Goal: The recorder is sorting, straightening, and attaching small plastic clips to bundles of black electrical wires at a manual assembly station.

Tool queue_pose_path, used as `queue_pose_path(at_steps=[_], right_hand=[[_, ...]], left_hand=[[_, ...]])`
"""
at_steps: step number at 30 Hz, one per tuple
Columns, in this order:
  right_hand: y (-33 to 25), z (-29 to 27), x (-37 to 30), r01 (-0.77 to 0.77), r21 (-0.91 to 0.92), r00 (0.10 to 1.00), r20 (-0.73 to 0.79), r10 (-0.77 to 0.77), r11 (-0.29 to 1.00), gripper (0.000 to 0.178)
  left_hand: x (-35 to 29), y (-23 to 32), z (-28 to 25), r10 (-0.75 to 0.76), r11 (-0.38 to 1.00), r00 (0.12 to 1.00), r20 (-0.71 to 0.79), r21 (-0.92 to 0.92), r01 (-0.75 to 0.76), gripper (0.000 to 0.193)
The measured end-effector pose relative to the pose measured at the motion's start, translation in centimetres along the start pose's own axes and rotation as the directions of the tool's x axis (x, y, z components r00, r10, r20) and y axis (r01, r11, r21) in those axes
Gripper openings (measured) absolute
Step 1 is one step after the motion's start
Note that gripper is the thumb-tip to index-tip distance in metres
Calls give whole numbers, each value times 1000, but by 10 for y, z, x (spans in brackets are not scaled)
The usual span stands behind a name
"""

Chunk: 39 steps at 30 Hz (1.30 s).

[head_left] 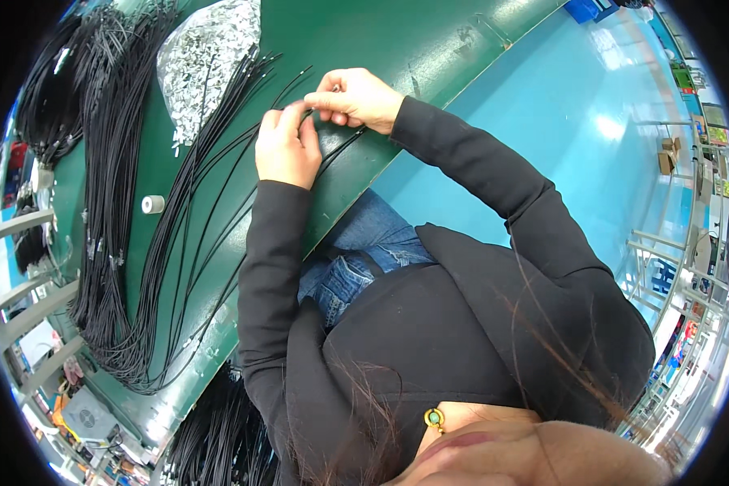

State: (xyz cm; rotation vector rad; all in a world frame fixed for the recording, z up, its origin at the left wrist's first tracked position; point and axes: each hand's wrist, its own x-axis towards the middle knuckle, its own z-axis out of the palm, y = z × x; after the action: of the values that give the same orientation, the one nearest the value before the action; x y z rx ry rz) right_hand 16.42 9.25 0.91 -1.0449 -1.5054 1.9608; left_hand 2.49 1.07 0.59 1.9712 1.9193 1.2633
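My left hand point(287, 152) and my right hand point(360, 97) meet over the green table, close to its edge. The fingers of both are closed together around the end of a thin black cable. What exactly sits between the fingertips is too small to make out. Behind my left hand the loose cables run to a bundle of black cables point(211, 150) fanned across the table. One more black cable point(342, 150) passes just below my right hand, its tip towards the table edge. A clear plastic bag point(209, 69) of small white and silvery pieces lies beyond the bundle.
The green table point(356, 36) slants across the view. Thick hanks of black cable point(109, 178) lie at its left, curving towards the near edge. A small white roll point(152, 204) stands between the cables. More black cables point(219, 437) hang below the table, and metal rails point(36, 316) stand at far left.
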Motion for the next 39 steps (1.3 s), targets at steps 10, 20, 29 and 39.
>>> queue_pose_path(at_steps=[10, 20, 29, 39], right_hand=[[1, -21, -4, -82, 415, 981, 195, -1, 906, 21], [3, -24, -6, 147, 63, 980, 129, -154, 987, 23], [-5, -27, -3, 147, -270, 961, 266, -73, 952, 24], [-9, -10, -4, -34, -33, 970, 240, 41, 999, 27]], left_hand=[[3, -6, -1, -69, 989, 996, -51, -135, 62, 8], [3, -6, -2, -9, 1000, 1000, -25, -11, 9, 10], [-3, -1, -5, 145, 983, 987, 64, 104, -151, 11], [-2, 4, 0, 100, 988, 994, 45, -124, -94, 11]])
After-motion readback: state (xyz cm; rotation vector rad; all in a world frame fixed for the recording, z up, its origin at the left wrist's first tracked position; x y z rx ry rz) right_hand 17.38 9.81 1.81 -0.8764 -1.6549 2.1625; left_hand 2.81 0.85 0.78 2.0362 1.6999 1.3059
